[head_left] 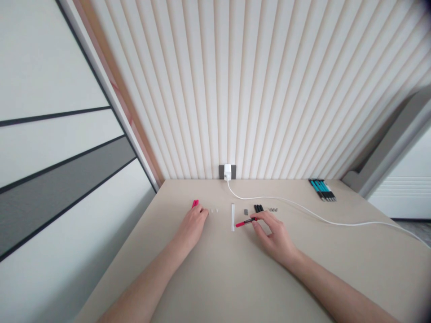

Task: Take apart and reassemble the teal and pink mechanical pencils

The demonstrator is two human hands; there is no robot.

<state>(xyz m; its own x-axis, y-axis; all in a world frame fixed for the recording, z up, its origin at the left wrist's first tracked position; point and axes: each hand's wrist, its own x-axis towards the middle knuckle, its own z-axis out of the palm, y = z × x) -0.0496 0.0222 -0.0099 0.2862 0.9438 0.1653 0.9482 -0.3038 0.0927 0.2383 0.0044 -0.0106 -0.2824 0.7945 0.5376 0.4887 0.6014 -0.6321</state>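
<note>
My right hand point(274, 233) pinches a slim pen point(243, 223), red at one end and black with small lettering at the other, held slanted low above the table. Beside those fingertips lie several black pen parts point(258, 208), a small grey piece point(245, 211) and some little metallic tips point(273, 209). Thin white rods point(232, 217) rest side by side left of the pen. On the left, my left hand point(194, 220) is closed with its fingertips down by pinkish-red tubes point(195, 203); whatever it grips is hidden. Tiny whitish bits point(217, 210) lie just right of it.
A white charger point(227, 171) sits in a dark wall socket, its white cable point(303, 207) running across the beige table point(215, 278) to the right. Several blue-and-black pens point(322, 190) lie at the back right. A ribbed wall panel point(235, 89) stands behind the table.
</note>
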